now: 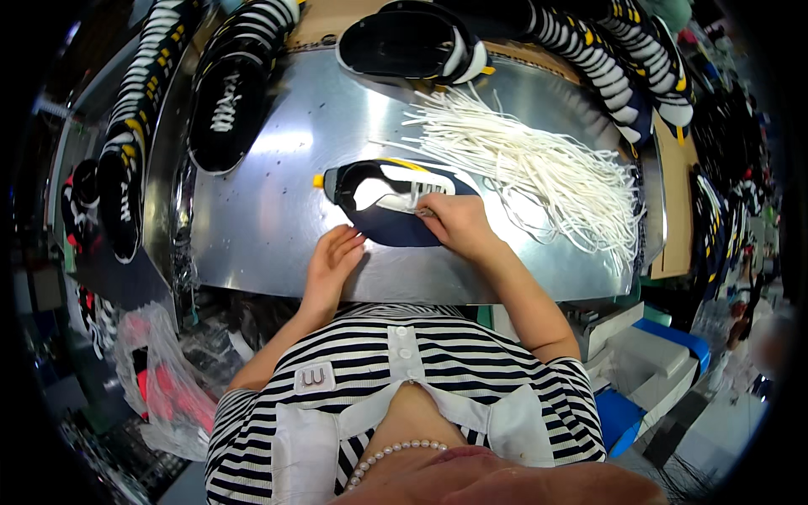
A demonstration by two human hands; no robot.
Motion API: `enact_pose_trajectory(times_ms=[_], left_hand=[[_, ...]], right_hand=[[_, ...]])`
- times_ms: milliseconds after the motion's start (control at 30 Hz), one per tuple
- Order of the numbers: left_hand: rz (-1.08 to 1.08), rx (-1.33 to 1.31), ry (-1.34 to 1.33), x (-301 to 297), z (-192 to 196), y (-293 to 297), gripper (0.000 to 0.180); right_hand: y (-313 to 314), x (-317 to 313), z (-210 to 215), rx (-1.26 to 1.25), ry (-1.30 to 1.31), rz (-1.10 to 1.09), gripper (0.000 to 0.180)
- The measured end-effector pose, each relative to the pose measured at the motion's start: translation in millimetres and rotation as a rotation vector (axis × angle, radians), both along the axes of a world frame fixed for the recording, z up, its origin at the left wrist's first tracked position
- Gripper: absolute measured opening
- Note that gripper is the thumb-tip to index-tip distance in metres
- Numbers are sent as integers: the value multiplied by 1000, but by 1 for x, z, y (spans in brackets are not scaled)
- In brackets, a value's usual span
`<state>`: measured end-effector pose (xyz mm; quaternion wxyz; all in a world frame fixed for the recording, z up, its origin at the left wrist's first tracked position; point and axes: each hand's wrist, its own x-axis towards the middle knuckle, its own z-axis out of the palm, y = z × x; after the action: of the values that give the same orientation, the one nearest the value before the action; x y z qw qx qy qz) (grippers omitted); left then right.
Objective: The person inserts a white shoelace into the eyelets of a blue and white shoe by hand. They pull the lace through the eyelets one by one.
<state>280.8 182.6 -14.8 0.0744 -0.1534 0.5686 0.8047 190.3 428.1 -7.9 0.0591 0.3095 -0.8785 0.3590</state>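
Observation:
A shoe upper (396, 229), navy with white panels and a yellow edge, lies on its side on the metal table in front of me. Its heel, with a yellow tab, points left. My right hand (461, 223) is closed in a pinch at the eyelet rows, where pale lacing (427, 190) crosses. What sits between those fingertips is too small to make out. Beside the near heel edge rests my left hand (335, 255), its fingers loosely stretched and the fingertips at the upper's edge.
White laces (539, 164) lie heaped on the metal tabletop (244, 244) to the right. Another dark shoe upper (400, 44) is at the far edge. Nested rows of uppers stand at far left (139, 126) and far right (602, 76). A plastic bag (160, 370) hangs lower left.

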Motion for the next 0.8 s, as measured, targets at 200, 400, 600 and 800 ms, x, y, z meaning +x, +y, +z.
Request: enact_pose_trajectory(times_ms=[200,400,600,800], left_hand=[[14,665,9,-42,29,-7,37],[164,-709,437,-100,123,-73,25],[100,-1899,276,-238,33,-158,45],[87,-1760,470,-295,-10,-169,63]], right_hand=[[-23,0,21,-359,-384,-16,16],[26,-79,20,-555,-306,-489,18],[82,-179,22,398,-264,-843,36],[99,-197,1,26,-340,-686,31]])
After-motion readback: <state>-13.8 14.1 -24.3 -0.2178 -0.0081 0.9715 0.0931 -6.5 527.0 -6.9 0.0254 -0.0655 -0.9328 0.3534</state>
